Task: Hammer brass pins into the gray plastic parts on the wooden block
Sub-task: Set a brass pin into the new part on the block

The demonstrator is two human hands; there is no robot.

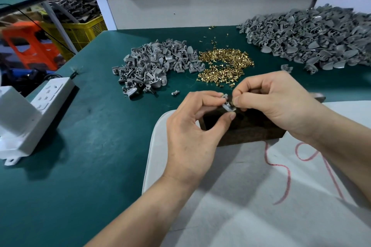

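Even bright light, soft shadows, edges warped.

Both bare: left hand (192, 132), right hand (275, 102). Left forearm (140, 212) and right forearm (337, 146) also bare right up to the frame edges; sleeves out of view. Thumbnails short, trimmed. Faint dark smudges on the back of the left hand and its wrist.

We look through one head-worn camera, forward and down. It sits close above the wooden block (251, 129), the green table (90, 146) stretching beyond.
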